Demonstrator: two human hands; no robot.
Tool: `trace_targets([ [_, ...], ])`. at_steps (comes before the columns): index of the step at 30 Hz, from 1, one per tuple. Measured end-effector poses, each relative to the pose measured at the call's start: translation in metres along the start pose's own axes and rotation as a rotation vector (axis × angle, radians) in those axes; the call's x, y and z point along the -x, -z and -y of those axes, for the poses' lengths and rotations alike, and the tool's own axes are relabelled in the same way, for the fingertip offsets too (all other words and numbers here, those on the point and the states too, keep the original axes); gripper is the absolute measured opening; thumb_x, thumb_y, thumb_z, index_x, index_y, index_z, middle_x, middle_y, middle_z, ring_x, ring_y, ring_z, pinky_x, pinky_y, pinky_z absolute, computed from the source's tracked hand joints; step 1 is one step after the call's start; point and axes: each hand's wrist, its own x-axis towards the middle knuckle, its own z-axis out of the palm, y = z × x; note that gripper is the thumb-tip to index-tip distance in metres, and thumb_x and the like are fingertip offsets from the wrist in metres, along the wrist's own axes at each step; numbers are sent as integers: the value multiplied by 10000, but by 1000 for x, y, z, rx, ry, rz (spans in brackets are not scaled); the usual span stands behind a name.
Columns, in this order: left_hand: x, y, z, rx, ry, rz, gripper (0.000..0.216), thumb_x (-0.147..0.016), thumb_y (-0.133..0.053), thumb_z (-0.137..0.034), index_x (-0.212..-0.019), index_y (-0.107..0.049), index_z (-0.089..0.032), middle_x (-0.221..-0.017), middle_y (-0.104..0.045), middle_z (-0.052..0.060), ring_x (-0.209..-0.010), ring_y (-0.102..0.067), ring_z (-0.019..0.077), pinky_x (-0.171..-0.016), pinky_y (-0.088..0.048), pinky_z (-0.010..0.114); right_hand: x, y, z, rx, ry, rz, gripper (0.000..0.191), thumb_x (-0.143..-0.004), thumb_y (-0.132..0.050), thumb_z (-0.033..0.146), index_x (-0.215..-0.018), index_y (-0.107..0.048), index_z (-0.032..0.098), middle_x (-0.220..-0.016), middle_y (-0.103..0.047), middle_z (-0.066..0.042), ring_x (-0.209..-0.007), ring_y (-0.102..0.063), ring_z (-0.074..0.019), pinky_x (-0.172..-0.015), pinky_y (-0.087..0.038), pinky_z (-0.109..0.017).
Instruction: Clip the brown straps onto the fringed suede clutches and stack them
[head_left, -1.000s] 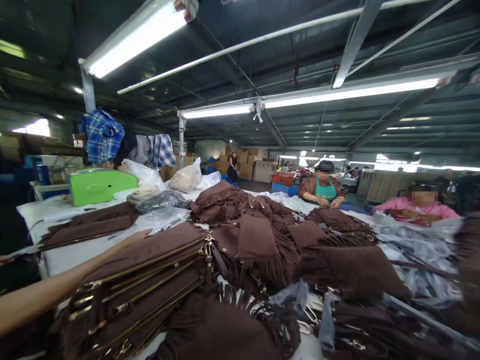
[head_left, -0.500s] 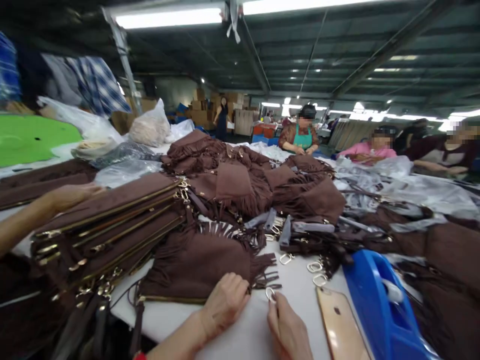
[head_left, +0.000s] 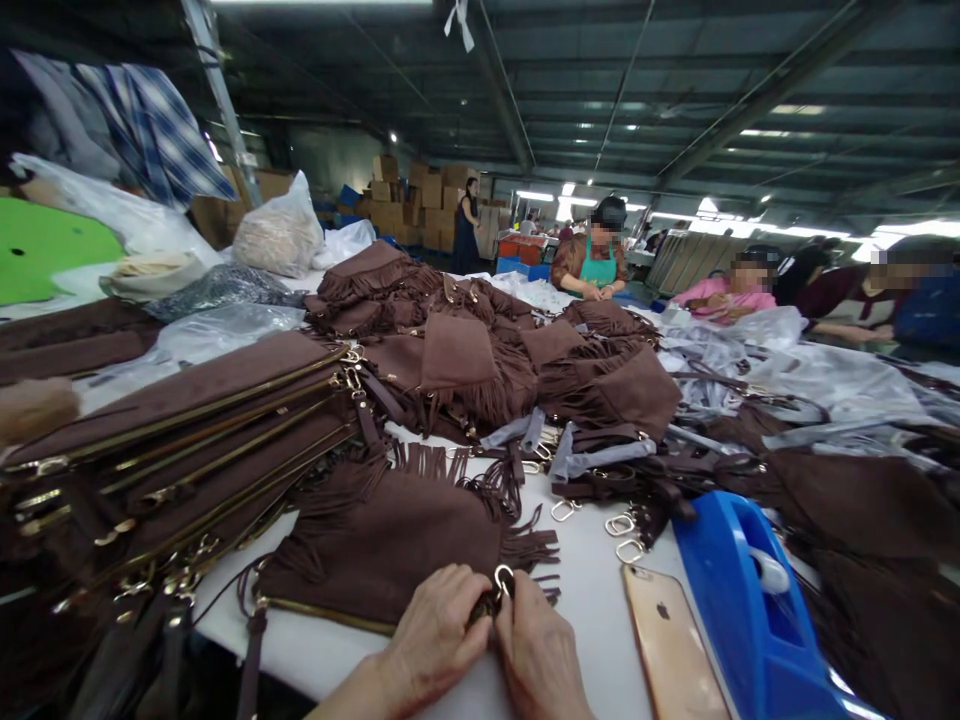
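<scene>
Your left hand (head_left: pixel 435 640) and right hand (head_left: pixel 536 655) are meeting at the near edge of the tabletop (head_left: pixel 592 590), both pinching closed on a small gold metal clasp (head_left: pixel 501 580). The fingers are crowding round it, likely because the part is tiny and needs both hands to steady it. The clasp is sitting right between your fingertips, at the near right corner of the brown fringed bag (head_left: pixel 390 535). That bag is lying flat just beyond your hands, fringe pointing away toward the far edge, zipper edge facing you, so the hardware end is within easy reach.

To your left a stack of brown bags (head_left: pixel 187 440) is leaning zipper-side out, overhanging the near left edge. To your right a gold phone (head_left: pixel 671 650) is lying face down beside your right hand, and a blue tape dispenser (head_left: pixel 757 610) is sitting just past it near the right edge. Loose gold rings (head_left: pixel 621 524) are lying between the bag and the dispenser. A heap of fringed bags (head_left: pixel 480 350) is filling the middle. Other people are working along the far edge; a blurred hand (head_left: pixel 34 408) is showing at the left edge of view.
</scene>
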Motion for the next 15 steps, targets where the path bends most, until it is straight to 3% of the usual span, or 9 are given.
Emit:
trace_targets([
  [5, -3, -7, -7, -133, 69, -85, 70, -721, -512, -143, -725, -551, -200, -684, -565, 1, -649, -522, 168, -598, -397, 284, 0, -1, -3, 17, 2, -5, 229, -913, -204, 218, -893, -430, 191, -638, -611, -10, -508, -608, -147, -442, -405, -233],
  [11, -11, -3, -13, -186, 117, -22, 100, -724, -525, -132, -683, -560, -217, -663, -578, -14, -629, -543, 158, -582, -378, 270, 10, -16, -6, 28, -23, -19, 278, -919, -181, 253, -961, -441, 163, -657, -592, -27, -524, -592, -159, -460, -404, -247],
  [15, -12, -6, -12, -213, 104, -83, 136, -727, -493, -121, -636, -533, -214, -621, -572, -20, -597, -544, 150, -560, -366, 264, 16, -28, -5, -4, -85, -9, 344, -925, -170, 312, -970, -480, 168, -665, -580, -35, -539, -583, -166, -473, -419, -263],
])
